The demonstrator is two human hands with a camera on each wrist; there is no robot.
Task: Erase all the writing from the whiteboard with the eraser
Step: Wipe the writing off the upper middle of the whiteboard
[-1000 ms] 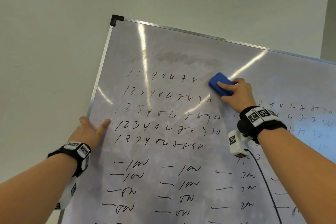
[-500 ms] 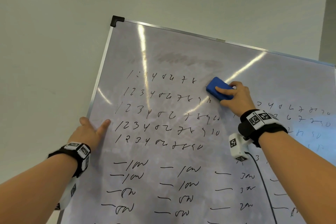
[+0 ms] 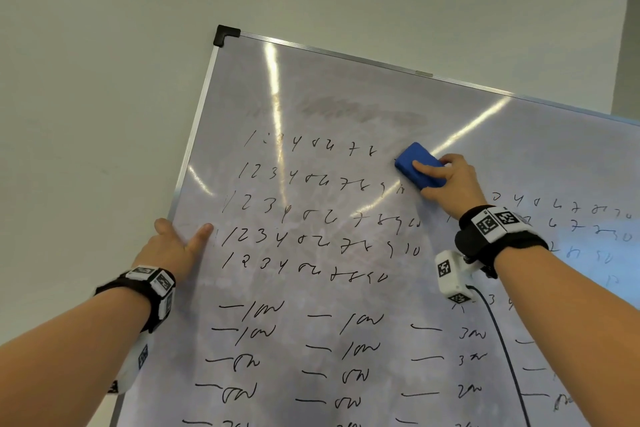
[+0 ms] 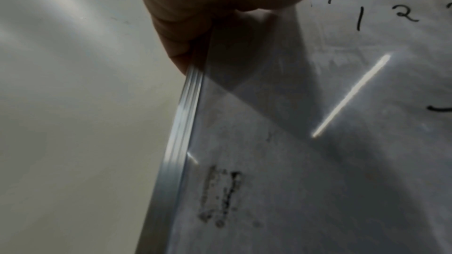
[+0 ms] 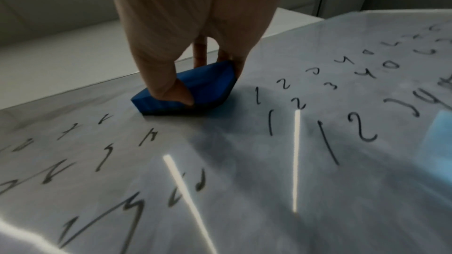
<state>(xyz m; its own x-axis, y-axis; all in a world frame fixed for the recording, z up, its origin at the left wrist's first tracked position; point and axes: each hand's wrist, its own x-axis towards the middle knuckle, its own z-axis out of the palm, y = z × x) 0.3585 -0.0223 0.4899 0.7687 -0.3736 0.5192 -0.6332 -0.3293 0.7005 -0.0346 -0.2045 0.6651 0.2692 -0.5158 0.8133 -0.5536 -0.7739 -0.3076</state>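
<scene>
Rows of black marker digits and dashes [image 3: 311, 243] cover centre and lower frame; grey smear [image 3: 360, 113] above top row. Right hand [image 3: 450, 184] grips blue rectangular foam eraser [image 3: 414, 163] btwn thumb & fingers, flat on white aluminium-framed whiteboard [image 3: 346, 80], centre-right, just past top row's end. Left hand [image 3: 173, 246] holds board's left frame edge, thumb on the surface, fingers wrapped behind. Plain pale wall [image 3: 104, 80] upper left.
</scene>
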